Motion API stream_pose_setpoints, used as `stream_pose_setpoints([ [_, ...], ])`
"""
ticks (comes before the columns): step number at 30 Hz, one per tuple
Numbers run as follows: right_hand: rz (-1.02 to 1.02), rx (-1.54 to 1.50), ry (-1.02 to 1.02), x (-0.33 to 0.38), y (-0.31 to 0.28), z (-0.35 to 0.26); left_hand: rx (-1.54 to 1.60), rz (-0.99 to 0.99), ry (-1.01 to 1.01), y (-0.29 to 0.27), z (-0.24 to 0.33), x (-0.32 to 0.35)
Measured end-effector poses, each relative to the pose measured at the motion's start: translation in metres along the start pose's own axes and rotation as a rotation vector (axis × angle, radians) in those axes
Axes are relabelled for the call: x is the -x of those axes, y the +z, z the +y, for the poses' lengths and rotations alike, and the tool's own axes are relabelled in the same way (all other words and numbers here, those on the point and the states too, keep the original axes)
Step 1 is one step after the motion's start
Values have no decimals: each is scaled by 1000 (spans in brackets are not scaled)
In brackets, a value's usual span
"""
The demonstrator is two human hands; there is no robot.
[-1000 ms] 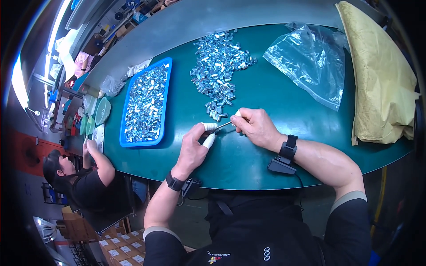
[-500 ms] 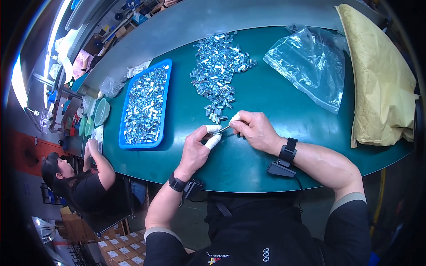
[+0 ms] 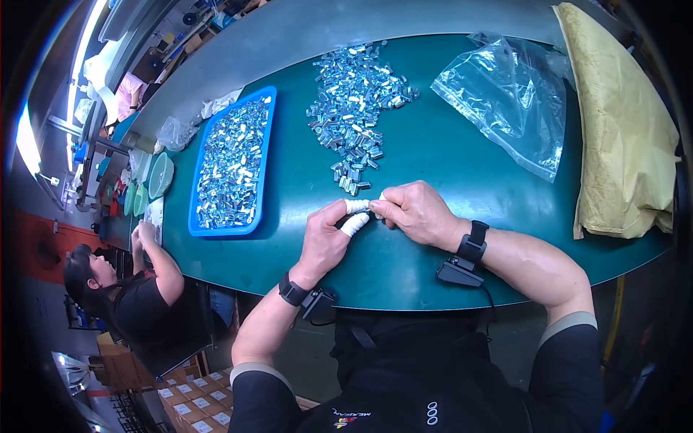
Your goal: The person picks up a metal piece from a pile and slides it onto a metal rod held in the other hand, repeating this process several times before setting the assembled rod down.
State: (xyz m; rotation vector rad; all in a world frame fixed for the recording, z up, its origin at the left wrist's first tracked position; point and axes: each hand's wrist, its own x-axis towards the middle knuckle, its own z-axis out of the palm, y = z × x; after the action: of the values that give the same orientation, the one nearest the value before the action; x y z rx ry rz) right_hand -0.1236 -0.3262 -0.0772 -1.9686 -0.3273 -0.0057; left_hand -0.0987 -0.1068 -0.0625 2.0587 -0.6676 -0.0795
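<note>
Both hands meet over the near part of the green table (image 3: 411, 278), fingertips touching. Tape-like white wraps cover the thumb and forefinger of my left hand (image 3: 325, 234), which pinches a small metal piece (image 3: 367, 210) mostly hidden by the fingers. My right hand (image 3: 422, 216), closed with a white-wrapped forefinger, presses against the same spot. The thin metal rod it grips is now almost wholly covered by the fingers. Just beyond the hands lies a loose pile of small shiny metal pieces (image 3: 350, 108). Similar pieces fill a blue tray (image 3: 220, 232) on the left.
A clear plastic bag (image 3: 509, 101) lies flat at the far right, beside a large yellow package (image 3: 624, 137). Pale green bowls (image 3: 162, 175) stand at the left edge. A co-worker (image 3: 151, 307) in black sits there, near stacked cartons (image 3: 202, 404). Devices are strapped to my wrists.
My right hand has moved left against my left fingertips, so the rod that showed between the hands is now hidden. The whole view has shifted slightly.
</note>
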Motion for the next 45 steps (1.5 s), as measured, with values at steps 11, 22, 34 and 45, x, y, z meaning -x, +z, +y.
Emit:
stream_pose_setpoints([
  [11, 12, -75, 72, 1, 0, -8, -54, 23, 51, 1, -1, 4],
  [22, 99, -245, 54, 0, 1, -1, -518, 416, 29, -130, -33, -23],
  [34, 121, -303, 94, 2, -2, -4, -628, 54, 154, -40, -12, -38],
  [45, 64, -212, 90, 0, -1, -2, -596, -2, 190, -48, -7, -16],
])
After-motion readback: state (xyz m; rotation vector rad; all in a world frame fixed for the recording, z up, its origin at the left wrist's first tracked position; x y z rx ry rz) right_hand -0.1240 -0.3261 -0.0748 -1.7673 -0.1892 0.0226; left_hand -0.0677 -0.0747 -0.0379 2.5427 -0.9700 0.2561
